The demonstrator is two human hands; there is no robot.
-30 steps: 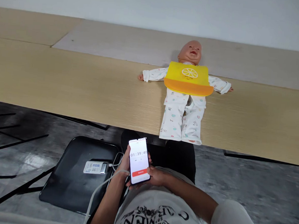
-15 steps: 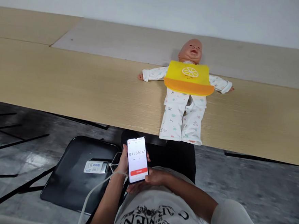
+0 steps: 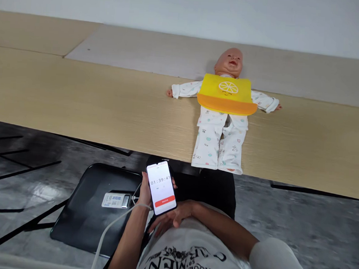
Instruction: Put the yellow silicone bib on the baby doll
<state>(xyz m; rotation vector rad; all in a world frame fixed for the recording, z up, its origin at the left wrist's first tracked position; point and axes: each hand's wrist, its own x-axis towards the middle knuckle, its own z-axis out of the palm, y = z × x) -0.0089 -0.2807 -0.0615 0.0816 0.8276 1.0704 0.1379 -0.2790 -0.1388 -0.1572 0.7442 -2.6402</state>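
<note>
My left hand (image 3: 145, 191) is shut around a black-edged smartphone (image 3: 161, 188), which tilts to the left. Its screen shows a timer reading 01:39:41 above a red button. My right hand (image 3: 173, 217) rests against my white printed shirt, with its fingertips at the phone's lower edge and nothing in it. Farther off on the wooden table (image 3: 77, 98), out of reach of both hands, a baby doll (image 3: 218, 143) lies on its back. It wears white patterned pyjamas and a yellow and orange bib (image 3: 225, 94) with a citrus-slice picture.
Below the table edge stands a black chair seat (image 3: 90, 222) holding a small labelled device (image 3: 116, 200). A white cable (image 3: 111, 224) runs down beside my left forearm. Dark chair or table legs lie across the grey floor at left.
The phone has tilted further and shifted left and up. My right hand has slid down off its lower edge. The timer has gone from 01:39:40 to 01:39:41.
</note>
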